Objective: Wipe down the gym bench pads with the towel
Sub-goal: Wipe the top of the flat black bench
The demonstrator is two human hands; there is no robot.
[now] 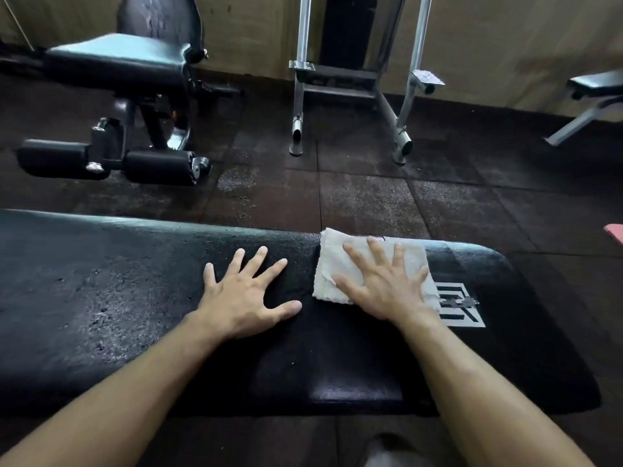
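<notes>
The right hand (381,284) lies flat with fingers spread on the towel (367,264), which sits on the pad (135,298) toward its right end. The left hand (249,294) is flat on bare pad, bracing. Best to press evenly and sweep left across the speckled area in overlapping strokes.

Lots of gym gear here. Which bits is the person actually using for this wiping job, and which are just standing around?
In use:
white towel, under the flat right hand
black bench pad, with the left hand pressed flat on it

Just standing around:
leg machine
silver metal frame
another bench at far right
</notes>
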